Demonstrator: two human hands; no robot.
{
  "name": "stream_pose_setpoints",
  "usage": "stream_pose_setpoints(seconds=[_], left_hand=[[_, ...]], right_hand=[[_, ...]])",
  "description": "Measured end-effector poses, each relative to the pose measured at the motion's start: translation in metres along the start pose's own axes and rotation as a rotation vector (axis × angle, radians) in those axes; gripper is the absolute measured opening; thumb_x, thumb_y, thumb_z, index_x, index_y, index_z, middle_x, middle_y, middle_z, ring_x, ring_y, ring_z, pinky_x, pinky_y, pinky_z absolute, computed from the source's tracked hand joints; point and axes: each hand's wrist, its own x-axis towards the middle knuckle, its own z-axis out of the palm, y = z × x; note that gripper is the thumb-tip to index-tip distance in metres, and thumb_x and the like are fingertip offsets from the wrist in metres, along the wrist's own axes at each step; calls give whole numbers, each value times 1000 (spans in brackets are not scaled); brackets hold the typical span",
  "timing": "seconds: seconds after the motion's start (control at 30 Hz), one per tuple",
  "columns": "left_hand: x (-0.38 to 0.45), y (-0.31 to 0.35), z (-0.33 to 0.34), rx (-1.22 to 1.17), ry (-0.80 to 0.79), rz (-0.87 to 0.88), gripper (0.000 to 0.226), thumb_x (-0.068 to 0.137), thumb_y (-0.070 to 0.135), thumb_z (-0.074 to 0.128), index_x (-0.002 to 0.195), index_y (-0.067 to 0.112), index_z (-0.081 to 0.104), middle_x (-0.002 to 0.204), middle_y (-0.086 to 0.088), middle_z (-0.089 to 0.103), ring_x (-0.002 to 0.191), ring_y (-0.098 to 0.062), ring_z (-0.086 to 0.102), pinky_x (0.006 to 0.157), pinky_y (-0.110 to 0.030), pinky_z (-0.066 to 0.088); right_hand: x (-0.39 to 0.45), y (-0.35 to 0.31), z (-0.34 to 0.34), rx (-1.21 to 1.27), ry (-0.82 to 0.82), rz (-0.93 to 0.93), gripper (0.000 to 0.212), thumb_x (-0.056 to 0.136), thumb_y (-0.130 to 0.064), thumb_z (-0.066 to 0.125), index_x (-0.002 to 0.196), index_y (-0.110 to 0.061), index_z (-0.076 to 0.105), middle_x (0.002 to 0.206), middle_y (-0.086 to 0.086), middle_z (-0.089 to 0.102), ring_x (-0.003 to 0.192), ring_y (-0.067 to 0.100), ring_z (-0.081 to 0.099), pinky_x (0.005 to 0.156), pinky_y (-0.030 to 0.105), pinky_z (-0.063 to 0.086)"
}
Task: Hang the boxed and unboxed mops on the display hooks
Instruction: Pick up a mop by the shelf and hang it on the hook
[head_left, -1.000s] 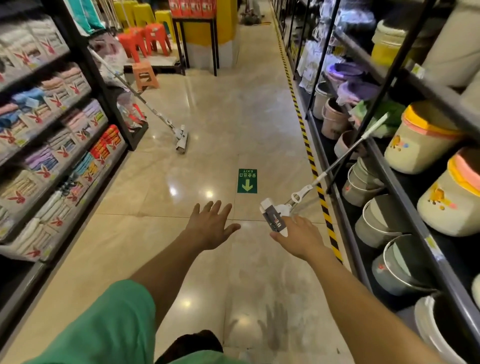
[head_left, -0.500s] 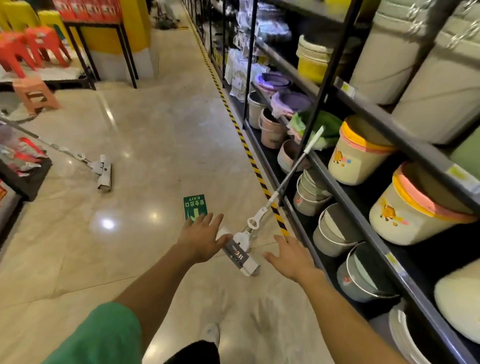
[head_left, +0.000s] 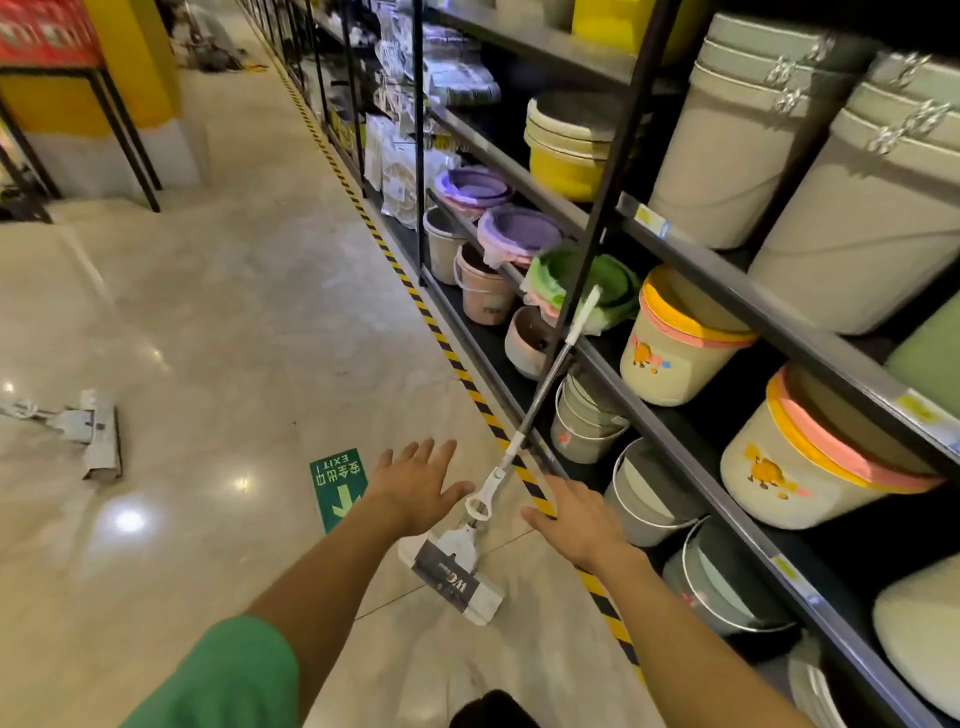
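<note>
White-handled mop (head_left: 524, 431) leans against the shelf rack (head_left: 670, 415); its wrapped head (head_left: 457, 579) rests on the floor beside the rack's base. Left hand (head_left: 415, 486) sits left of the mop shaft, fingers spread, holding nothing. Right hand (head_left: 574, 519) sits between shaft and rack, fingers relaxed, holding nothing. Second mop (head_left: 91, 434) lies on the floor, far left of the rack.

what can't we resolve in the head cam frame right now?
- Display hooks: none in the head view.
- Second mop: handle cut off by the left edge.
- Near mop: sleeve print too small to read; handle top rests at the shelf post, exact contact unclear.
- Left hand and right hand: open beside the mop, touching or not unclear.
- Shelf price tags: blurred.
</note>
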Motion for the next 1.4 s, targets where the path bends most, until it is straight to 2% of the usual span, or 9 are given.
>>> stream_pose_setpoints(seconds=[0.2, 0.37, 0.63, 0.8, 0.93, 1.03, 1.3, 1.4], left_hand=[[66, -7, -16, 41, -27, 46, 79, 101, 73, 18, 166, 29, 5, 174, -7, 15, 159, -32, 19, 127, -55, 14], [133, -13, -31, 92, -53, 53, 81, 99, 77, 16, 166, 31, 4, 174, -6, 13, 159, -33, 18, 127, -57, 12], [227, 0, -82, 130, -83, 107, 80, 101, 73, 16, 166, 29, 2, 174, -7, 12, 160, -31, 17, 128, -54, 15], [268, 21, -107, 140, -55, 163, 78, 103, 70, 20, 167, 27, 6, 173, -7, 19, 157, -30, 24, 127, -52, 21], [298, 35, -117, 131, -65, 206, 78, 103, 70, 23, 167, 29, 5, 173, -7, 19, 158, -29, 23, 127, -52, 21], [323, 39, -123, 123, -68, 233, 76, 103, 70, 23, 167, 32, 5, 173, -6, 20, 157, -29, 24, 126, -51, 22], [390, 45, -130, 111, -86, 338, 79, 102, 71, 28, 167, 29, 8, 173, -6, 21, 157, -28, 25, 124, -49, 27], [421, 51, -133, 113, -92, 414, 78, 103, 69, 31, 166, 27, 11, 172, -6, 23, 156, -28, 28, 123, -48, 30]], right_hand=[[60, 1, -14, 24, -7, 35, 72, 97, -63, 50, 157, -26, 31, 160, 7, 39, 145, 34, 39, 116, 50, 37], [119, 3, -31, 110, 18, 61, 76, 97, -65, 49, 160, -28, 27, 161, 6, 39, 146, 33, 39, 116, 49, 36], [189, 20, -67, 181, 31, 118, 66, 98, -61, 49, 153, -26, 37, 153, 7, 47, 140, 34, 43, 112, 48, 37], [217, 36, -92, 234, 66, 151, 69, 97, -62, 50, 154, -25, 36, 149, 7, 51, 138, 31, 47, 108, 46, 42], [229, 47, -105, 309, 115, 164, 73, 95, -65, 54, 154, -24, 39, 153, 0, 50, 141, 26, 46, 111, 45, 42], [234, 54, -110, 301, 123, 201, 75, 96, -62, 55, 157, -24, 34, 155, 4, 47, 142, 29, 45, 113, 48, 41], [262, 60, -111, 365, 135, 327, 72, 96, -63, 53, 155, -27, 34, 155, 5, 44, 142, 29, 42, 116, 47, 38], [278, 58, -107, 431, 147, 408, 68, 96, -59, 56, 153, -28, 36, 153, 3, 46, 138, 28, 46, 113, 45, 42]])
